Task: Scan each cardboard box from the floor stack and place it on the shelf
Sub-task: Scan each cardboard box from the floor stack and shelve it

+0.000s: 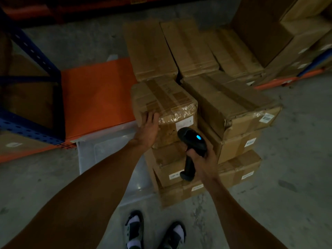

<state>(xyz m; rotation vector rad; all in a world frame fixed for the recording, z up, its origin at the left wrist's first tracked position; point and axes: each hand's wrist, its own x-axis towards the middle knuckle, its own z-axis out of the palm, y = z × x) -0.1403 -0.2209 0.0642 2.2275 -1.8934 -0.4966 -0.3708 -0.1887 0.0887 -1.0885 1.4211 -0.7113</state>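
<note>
Grey concrete floor (296, 177) under me, kinda stained. A clear plastic bin lid (107, 155) lies flat on it to my left, beside the pile. My feet are in dark sandals (134, 229) with white socks (133, 221).

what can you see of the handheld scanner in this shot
The scanner is a black, pistol-shaped plastic unit with a small blue light glowing on top of its head. The right hand grips its handle, whose flared base sticks out below the fingers. Its head points at the white label on the top box's near side, close to it.
</note>
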